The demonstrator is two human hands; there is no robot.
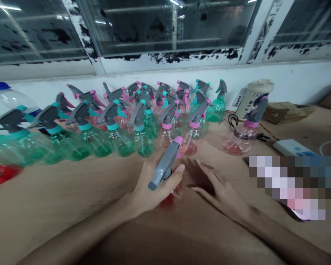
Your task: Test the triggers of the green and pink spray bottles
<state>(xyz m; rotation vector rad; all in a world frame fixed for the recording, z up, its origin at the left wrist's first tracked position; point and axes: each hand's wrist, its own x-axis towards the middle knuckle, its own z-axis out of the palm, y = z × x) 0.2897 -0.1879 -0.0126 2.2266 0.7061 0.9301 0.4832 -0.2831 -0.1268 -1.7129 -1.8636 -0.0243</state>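
My left hand (151, 184) is wrapped round the neck of a pink spray bottle (169, 202) with a grey and pink trigger head. Most of that bottle's upper body is hidden behind the hand. To its right, my right hand (223, 191) holds nothing; its thumb and fingers are apart, close to the table top. Just beyond the hands, a row of green spray bottles (125, 141) with teal collars runs left, and pink spray bottles (191, 141) stand at its right end. Another pink spray bottle (238, 140) stands apart on the right.
Behind the bottles are a white wall and windows. A coffee tumbler (255, 95), thin cables (233, 119), a cardboard box (284, 112) and a white box (294, 147) sit at the right. A blurred-out flat object lies nearer. A red packet (4, 176) lies at the left edge.
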